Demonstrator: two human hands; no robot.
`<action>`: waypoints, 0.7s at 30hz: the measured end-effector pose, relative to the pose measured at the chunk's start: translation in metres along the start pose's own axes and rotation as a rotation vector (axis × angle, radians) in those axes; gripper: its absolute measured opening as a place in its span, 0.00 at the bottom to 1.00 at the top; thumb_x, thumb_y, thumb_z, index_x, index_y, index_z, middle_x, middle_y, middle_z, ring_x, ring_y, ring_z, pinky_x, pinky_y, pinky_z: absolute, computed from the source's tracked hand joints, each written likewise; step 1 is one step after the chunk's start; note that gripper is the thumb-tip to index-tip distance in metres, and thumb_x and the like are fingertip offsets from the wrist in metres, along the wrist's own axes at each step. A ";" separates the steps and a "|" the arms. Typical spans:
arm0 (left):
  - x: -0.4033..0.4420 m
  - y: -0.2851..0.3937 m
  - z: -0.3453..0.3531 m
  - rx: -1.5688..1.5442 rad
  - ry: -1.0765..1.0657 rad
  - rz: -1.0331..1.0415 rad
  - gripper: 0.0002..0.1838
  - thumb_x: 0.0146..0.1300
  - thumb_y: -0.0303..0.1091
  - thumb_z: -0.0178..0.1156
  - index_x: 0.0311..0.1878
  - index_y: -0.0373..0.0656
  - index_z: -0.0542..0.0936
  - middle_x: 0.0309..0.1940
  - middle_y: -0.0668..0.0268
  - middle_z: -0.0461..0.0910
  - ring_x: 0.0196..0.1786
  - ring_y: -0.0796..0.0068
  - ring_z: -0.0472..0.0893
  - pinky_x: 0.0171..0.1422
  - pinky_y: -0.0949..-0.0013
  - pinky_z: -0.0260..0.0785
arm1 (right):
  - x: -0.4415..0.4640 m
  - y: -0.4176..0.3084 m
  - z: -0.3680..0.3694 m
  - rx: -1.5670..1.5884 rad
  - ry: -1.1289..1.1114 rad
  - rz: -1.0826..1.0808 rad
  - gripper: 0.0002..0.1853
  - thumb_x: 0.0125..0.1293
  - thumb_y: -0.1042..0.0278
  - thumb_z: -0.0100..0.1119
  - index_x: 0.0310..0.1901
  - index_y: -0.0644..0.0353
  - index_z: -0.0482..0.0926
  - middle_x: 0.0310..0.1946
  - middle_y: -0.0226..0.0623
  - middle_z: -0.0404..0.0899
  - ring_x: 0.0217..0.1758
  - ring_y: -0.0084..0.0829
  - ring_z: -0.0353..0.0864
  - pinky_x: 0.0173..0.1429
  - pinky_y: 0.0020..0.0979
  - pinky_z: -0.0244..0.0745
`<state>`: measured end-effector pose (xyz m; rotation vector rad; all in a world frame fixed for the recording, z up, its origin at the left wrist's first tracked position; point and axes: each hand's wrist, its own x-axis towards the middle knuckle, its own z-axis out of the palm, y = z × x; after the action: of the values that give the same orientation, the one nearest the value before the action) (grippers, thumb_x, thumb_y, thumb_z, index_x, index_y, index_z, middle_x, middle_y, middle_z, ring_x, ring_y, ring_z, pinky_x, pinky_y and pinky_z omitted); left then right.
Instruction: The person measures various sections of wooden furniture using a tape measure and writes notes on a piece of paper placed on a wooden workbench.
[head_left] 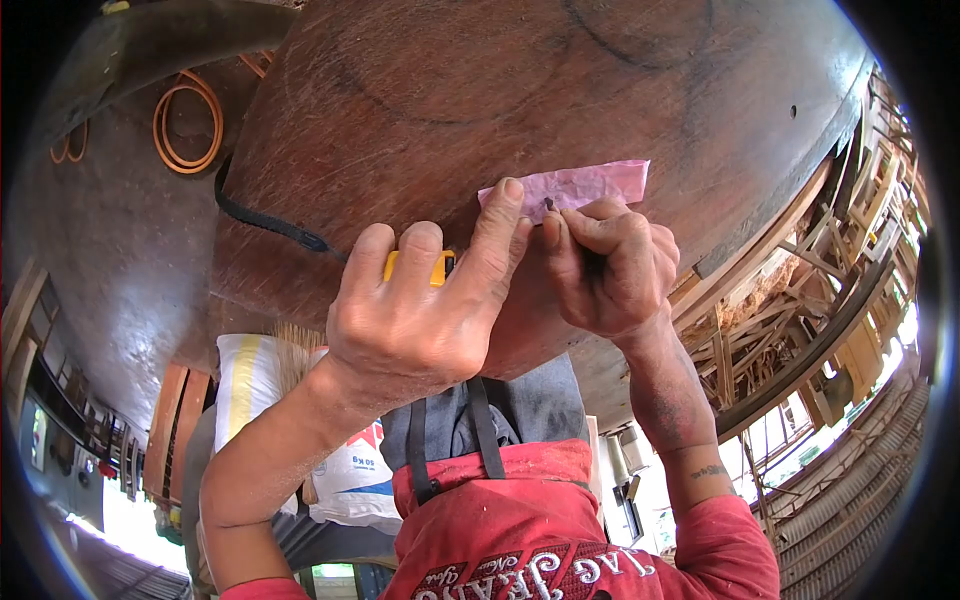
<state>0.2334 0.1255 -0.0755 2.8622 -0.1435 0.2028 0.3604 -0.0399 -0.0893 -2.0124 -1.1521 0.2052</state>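
Note:
A crumpled pink strip lies against a large curved reddish-brown surface. My left hand holds the strip's left end with the index finger and thumb, its other fingers spread. Beneath those fingers a yellow object with a black end partly shows; the rest is hidden. My right hand is closed in a pinch at the strip's lower edge. A small dark tip shows at its fingertips, too small to identify.
A black strap lies left of my left hand. Orange hose loops are at the upper left. White sacks are below, and wooden pieces crowd the right side.

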 end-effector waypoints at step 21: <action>0.001 0.000 -0.002 -0.002 -0.015 0.000 0.20 0.59 0.33 0.60 0.55 0.48 0.87 0.63 0.68 0.81 0.35 0.69 0.75 0.42 0.68 0.71 | 0.000 -0.001 -0.002 -0.016 -0.007 -0.001 0.10 0.53 0.81 0.73 0.33 0.64 0.79 0.21 0.34 0.77 0.19 0.26 0.79 0.21 0.26 0.72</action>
<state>0.2341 0.1256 -0.0736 2.8621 -0.1465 0.1807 0.3607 -0.0405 -0.0877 -2.0264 -1.1620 0.2035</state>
